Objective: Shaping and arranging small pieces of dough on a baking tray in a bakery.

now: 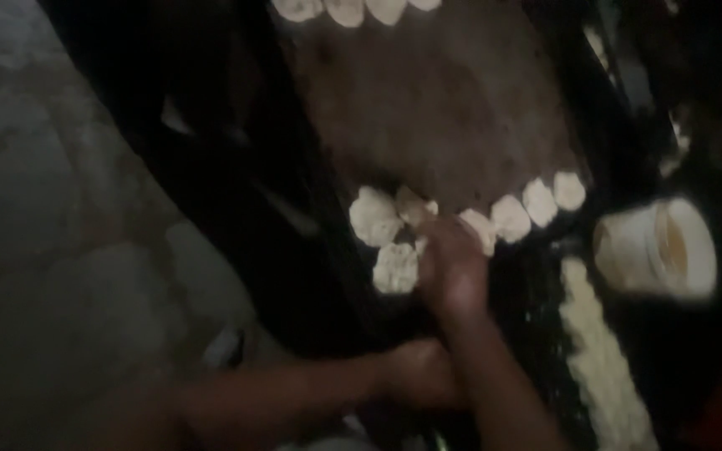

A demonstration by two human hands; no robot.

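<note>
At the near edge of the dark brown tray (453, 108), the right hand (453, 267) rests with its fingers curled down over a pale dough piece (415, 213); the view is dim and blurred, so whether the fingers pinch the piece or only press on it cannot be told. Two more lumps (375, 217) (395, 268) lie just beside this hand, touching the tray edge. A row of similar pieces (511, 217) runs to the right along the same edge, and another row (344, 10) lines the far edge. The left hand (415, 372) sits lower, crossed under the right forearm; its finger state cannot be told. A pale open container (658, 248) lies on its side to the right, above a strip of crumbly dough (599, 359).

For good placement, set each piece close beside its neighbour without overlap, keep the row straight, and press lightly to preserve the shape.
</note>
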